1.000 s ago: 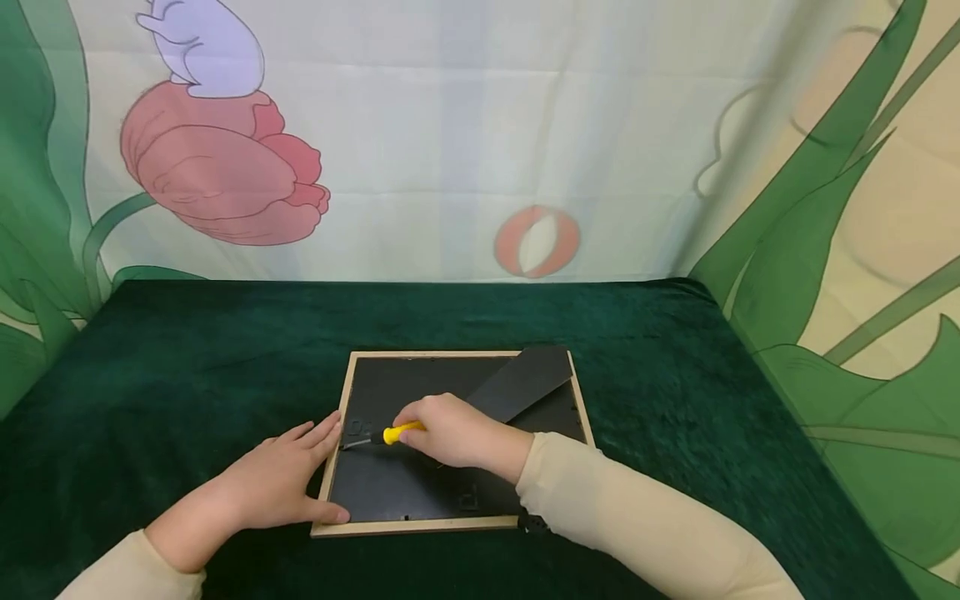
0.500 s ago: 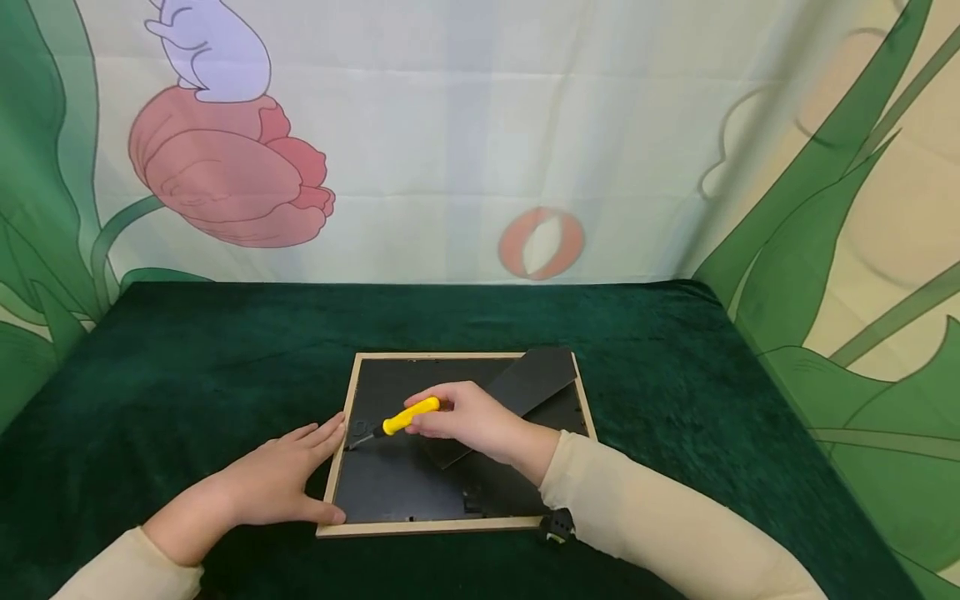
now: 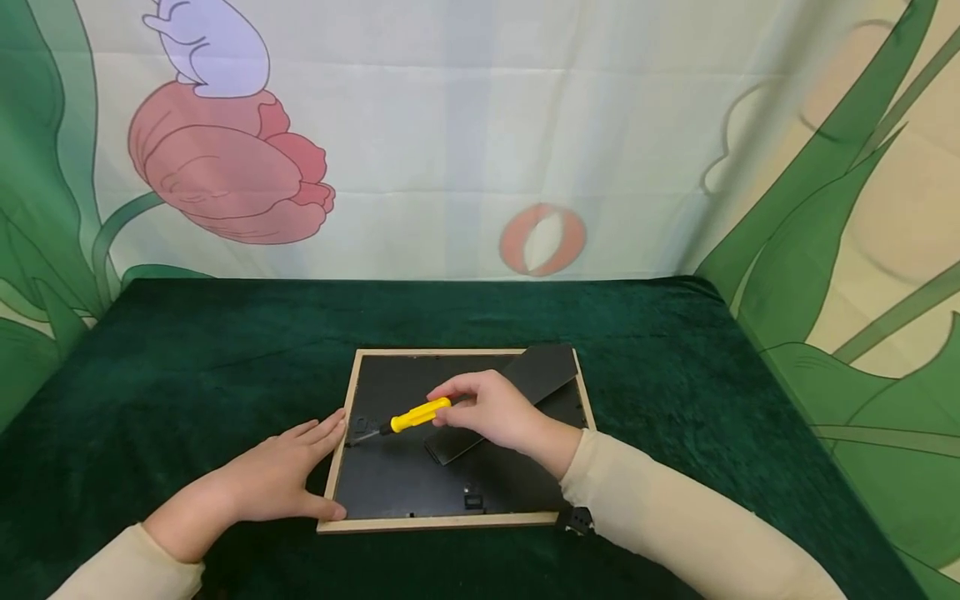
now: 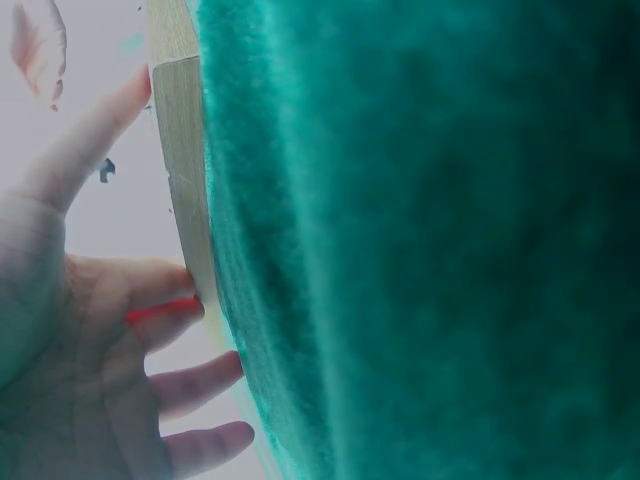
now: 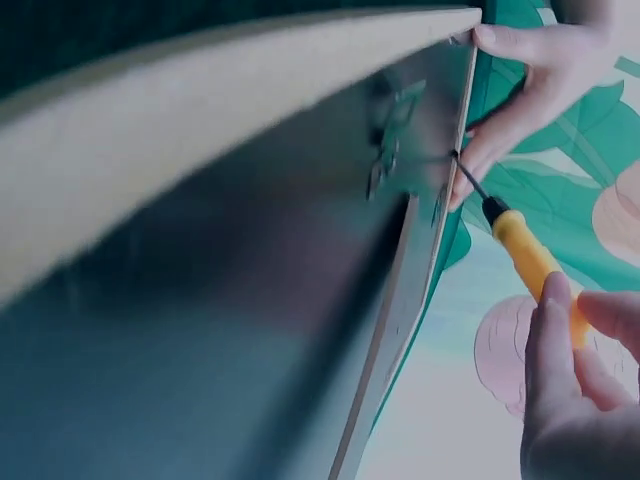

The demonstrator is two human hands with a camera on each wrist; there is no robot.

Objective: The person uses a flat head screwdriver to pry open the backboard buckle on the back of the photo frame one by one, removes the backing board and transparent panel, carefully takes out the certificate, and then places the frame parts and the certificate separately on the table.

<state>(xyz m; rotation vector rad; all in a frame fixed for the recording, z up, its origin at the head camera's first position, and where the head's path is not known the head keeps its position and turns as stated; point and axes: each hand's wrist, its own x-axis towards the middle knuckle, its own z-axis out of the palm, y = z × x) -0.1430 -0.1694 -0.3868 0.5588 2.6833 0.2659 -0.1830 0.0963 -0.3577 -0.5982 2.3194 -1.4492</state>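
Note:
A picture frame with a pale wooden rim (image 3: 450, 524) lies face down, its black backing board (image 3: 405, 483) upward. My right hand (image 3: 498, 412) pinches the yellow handle of a screwdriver (image 3: 420, 413) between thumb and fingers. The screwdriver slants down to the left, its metal tip right at the inner edge of the frame's left side, as the right wrist view also shows. My left hand (image 3: 281, 475) rests along that left side, thumb on the near corner and fingers straight against the rim. In the left wrist view the fingertips (image 4: 222, 372) lie along the wooden edge.
A black stand leg (image 3: 543, 375) crosses the backing diagonally, partly behind my right hand. A small hanger (image 3: 473, 498) sits near the frame's front side. Dark green velvet cloth (image 3: 225, 358) covers the table, and a printed curtain (image 3: 420, 167) hangs behind it.
My right hand has moved right and slightly up along the screwdriver, uncovering more of the yellow handle and the stand leg's end. The tip stays by the left rim; my left hand holds its place.

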